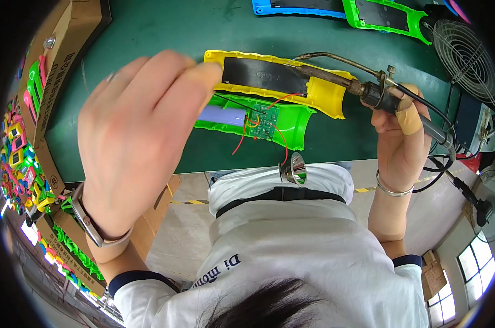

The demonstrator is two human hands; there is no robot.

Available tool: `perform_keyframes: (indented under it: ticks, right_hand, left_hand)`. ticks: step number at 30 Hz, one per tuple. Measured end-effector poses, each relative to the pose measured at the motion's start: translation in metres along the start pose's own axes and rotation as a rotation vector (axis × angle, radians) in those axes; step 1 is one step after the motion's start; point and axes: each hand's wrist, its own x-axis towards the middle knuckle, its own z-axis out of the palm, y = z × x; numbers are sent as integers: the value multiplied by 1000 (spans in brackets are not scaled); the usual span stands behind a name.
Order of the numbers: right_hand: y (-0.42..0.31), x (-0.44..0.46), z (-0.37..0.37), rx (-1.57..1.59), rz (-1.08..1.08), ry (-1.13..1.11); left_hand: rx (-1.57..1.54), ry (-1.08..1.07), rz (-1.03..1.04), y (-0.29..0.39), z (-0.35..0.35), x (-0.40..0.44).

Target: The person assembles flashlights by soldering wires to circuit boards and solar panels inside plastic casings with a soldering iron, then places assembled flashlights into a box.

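My right hand [403,123] grips a soldering iron [335,78] by its handle, with a thin metal feed tube clamped along it. Its tip is over the black panel [258,75] set in a yellow plastic shell [327,99]. My left hand [141,123], fingers pinched and slightly blurred, is at the shell's left end; what lies between the fingertips is hidden. Just below sits a green shell [297,128] with a purple cylindrical battery [224,115] and a green circuit board [264,117]. Red wires run off the board, one down towards a shiny reflector cup [298,168] at the table edge.
A blue shell [299,10] and another green shell [387,19] lie at the back. At right stands a fan with a wire guard [466,57]; cables hang below it. Cardboard boxes [67,60] border the left side, near many coloured parts [23,158].
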Motion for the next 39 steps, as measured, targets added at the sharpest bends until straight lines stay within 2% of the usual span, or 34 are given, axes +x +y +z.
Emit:
perform_keyframes:
  ticks: [2,7,15,18,21,24,30,32,35,37,39]
  right_hand:
    - [0,-3,-1,10,6,16]
    - [3,-9,-1,36,-36,-10]
    - [5,-27,-1,121,-56,-3]
    - [8,-34,-3,163,-30,-4]
    - [9,-38,-3,187,-6,35]
    - [10,-38,-4,209,18,75]
    - [7,-43,-8,186,33,58]
    - [9,-45,-9,170,31,14]
    - [8,-51,2,223,81,103]
    - [12,-54,1,234,59,57]
    - [15,-59,3,229,36,106]
  left_hand:
    - [-41,139,127,-2,8,-13]
    - [-135,310,393,6,52,-36]
    - [-503,295,186,17,69,-33]
    - [-516,211,200,13,59,-31]
    - [-423,214,292,10,59,-31]
    - [-457,249,244,13,62,-30]
    - [-679,311,-113,32,62,-26]
    - [-679,282,-155,35,60,-27]
    - [-674,281,-181,39,59,-24]
    - [-657,277,-190,41,59,-21]
    - [-633,254,-203,43,57,-21]
